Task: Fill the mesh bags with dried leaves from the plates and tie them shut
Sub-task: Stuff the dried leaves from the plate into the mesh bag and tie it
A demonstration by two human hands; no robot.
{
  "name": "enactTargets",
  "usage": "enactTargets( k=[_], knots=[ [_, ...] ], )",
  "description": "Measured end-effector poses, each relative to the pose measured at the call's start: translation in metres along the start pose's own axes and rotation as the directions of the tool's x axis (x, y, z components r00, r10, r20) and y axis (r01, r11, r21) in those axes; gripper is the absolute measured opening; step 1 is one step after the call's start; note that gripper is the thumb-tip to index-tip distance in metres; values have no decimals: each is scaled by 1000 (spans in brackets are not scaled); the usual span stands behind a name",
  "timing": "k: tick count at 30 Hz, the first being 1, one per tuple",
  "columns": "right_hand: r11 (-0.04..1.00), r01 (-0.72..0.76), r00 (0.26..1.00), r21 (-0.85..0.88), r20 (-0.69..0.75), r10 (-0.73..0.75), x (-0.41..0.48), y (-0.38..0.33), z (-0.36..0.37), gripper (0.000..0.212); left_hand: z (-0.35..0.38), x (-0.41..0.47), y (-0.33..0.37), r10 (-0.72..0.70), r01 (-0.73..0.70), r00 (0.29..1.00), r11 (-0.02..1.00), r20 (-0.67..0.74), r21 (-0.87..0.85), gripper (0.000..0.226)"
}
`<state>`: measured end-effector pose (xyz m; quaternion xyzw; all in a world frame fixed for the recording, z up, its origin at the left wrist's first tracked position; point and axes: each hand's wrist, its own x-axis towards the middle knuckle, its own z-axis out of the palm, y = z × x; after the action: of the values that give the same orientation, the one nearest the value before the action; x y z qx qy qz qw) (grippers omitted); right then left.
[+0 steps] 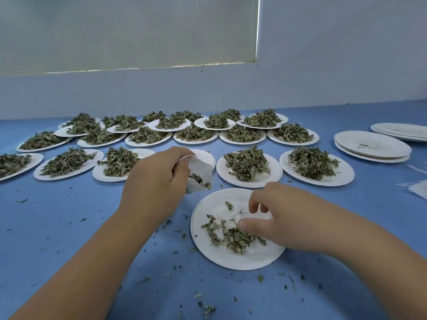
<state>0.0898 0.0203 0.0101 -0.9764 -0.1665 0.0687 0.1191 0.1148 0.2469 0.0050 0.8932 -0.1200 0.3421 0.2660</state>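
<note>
My left hand (159, 179) grips a white mesh bag (200, 174) by its mouth, just left of and above the near plate. Dried leaves show inside the bag's opening. A white paper plate (231, 257) lies in front of me with a small remainder of dried leaves (228, 234) on it. My right hand (284, 218) hovers over that plate's right side, fingers curled down, thumb touching the leaves. Whether it pinches any leaves I cannot tell.
Several white plates heaped with dried leaves (248, 166) fill the blue table (69, 227) behind in rows. Stacks of empty plates (372, 146) sit at the far right. More mesh bags with strings (419, 188) lie at the right edge. Leaf crumbs scatter the near table.
</note>
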Motion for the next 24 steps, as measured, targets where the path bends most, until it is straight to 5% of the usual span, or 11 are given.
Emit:
enactTargets(
  k=[9,15,24],
  knots=[
    [994,76,997,83,-23,-75,0,-11,10,34,-3,-7,-3,-38,39,999,996,17,-74,21],
    [972,213,974,98,56,-219,1,-13,17,55,4,-11,-5,-12,19,998,992,57,-125,19],
    [950,294,956,108,-24,-293,4,-18,17,22,15,-14,-3,-10,20,997,992,82,-121,18]
  ],
)
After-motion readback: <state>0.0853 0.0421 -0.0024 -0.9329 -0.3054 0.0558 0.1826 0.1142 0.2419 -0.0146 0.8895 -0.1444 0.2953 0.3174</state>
